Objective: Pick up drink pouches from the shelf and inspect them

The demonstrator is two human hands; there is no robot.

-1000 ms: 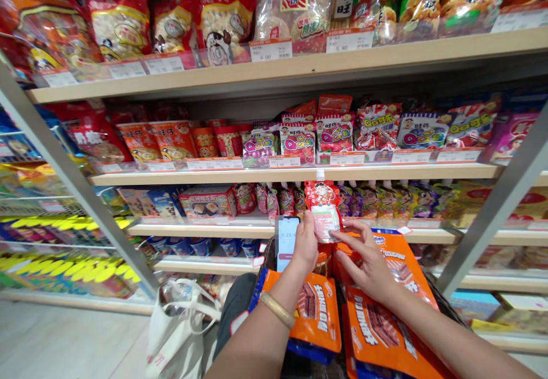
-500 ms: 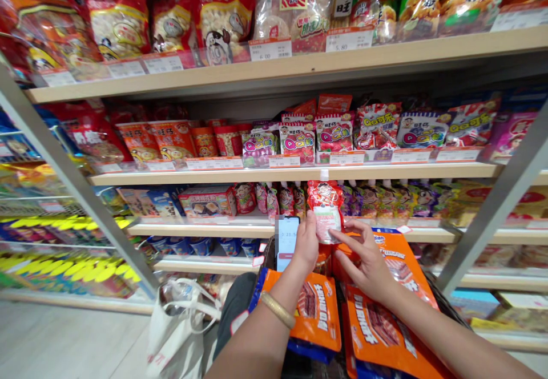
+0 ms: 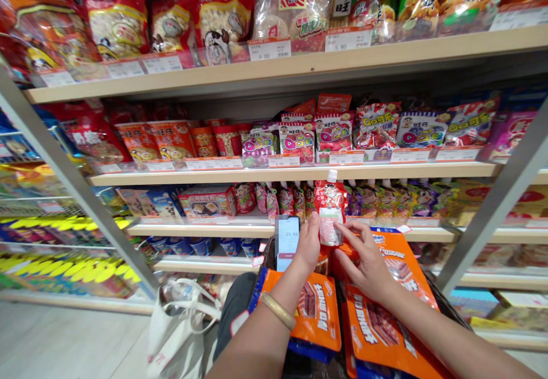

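A small red spouted pouch (image 3: 331, 202) with a white cap stands upright in my left hand (image 3: 309, 243), which grips its left edge; the fingers behind it are hidden. The back of the pouch, with a pale printed label, faces me. My right hand (image 3: 363, 259) is at its lower right, fingers apart, the index fingertip touching the label. Beneath both hands, orange snack bags (image 3: 317, 310) lie in a dark basket (image 3: 457, 310). A phone (image 3: 288, 245) with a lit timer screen stands beside my left hand.
Shelves (image 3: 295, 172) of packaged snacks stretch across in front, with similar spouted pouches (image 3: 387, 199) lined up behind my hands. A slanted metal post (image 3: 492, 202) stands at the right. A white cloth bag (image 3: 180, 322) sits low at left, near the tiled floor (image 3: 77, 339).
The pouch has shifted slightly right and now leans a little less toward the left. My right index finger has moved slightly up along the label.
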